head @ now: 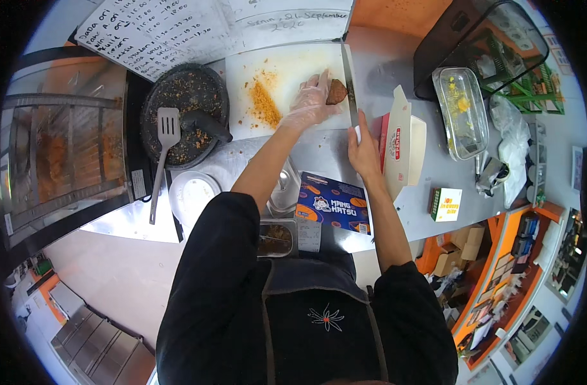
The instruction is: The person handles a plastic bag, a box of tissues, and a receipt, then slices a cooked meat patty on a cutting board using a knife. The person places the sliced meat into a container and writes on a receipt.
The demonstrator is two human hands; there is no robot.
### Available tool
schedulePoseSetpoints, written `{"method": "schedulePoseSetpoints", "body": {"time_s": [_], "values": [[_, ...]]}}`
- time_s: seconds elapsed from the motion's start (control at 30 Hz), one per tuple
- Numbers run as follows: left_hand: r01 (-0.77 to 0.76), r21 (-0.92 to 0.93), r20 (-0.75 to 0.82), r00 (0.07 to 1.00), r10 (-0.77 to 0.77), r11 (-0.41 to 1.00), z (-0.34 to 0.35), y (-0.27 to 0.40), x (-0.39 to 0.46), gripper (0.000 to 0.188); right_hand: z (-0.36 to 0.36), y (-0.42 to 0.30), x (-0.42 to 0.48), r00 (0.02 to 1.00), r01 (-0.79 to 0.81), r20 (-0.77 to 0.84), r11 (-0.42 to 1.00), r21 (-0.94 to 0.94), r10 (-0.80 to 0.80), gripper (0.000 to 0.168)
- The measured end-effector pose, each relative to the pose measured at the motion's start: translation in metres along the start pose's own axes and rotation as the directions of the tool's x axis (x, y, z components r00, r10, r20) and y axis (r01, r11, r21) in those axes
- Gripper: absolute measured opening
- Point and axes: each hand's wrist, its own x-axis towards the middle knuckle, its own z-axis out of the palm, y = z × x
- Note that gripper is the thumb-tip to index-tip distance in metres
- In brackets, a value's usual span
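In a clear plastic glove, my left hand rests on the white cutting board, its fingers against a browned patty. Part of the patty lies hidden under those fingers. My bare right hand grips the white handle of a kitchen knife. The blade points away from me along the board's right edge, just right of the patty. A heap of orange-yellow crumbs is spread on the board left of my gloved hand.
Left of the board sits a stone mortar holding a pestle and a slotted spatula. An open food carton stands right of my knife hand. Beyond are a glass dish and a small box. A printed paper lies between my forearms.
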Motion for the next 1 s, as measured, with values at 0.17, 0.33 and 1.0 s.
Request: {"method": "schedulePoseSetpoints", "body": {"time_s": [0.17,0.33,1.0], "values": [[0.027,-0.246,-0.03,0.999,-0.035,0.969,0.003,-0.025,-0.01,0.06,0.001,-0.008,-0.013,0.989,0.145,-0.007,0.981,-0.125,-0.147,0.056],[0.102,-0.337,-0.02,0.993,-0.116,0.936,-0.001,-0.017,-0.015,0.05,0.008,-0.002,-0.012,0.994,0.11,0.016,0.983,-0.144,-0.108,0.056],[0.166,-0.442,0.083,0.986,-0.144,0.882,0.0,0.012,-0.026,0.06,0.007,0.014,-0.008,1.0,0.029,0.005,0.999,0.03,-0.029,0.056]]}}
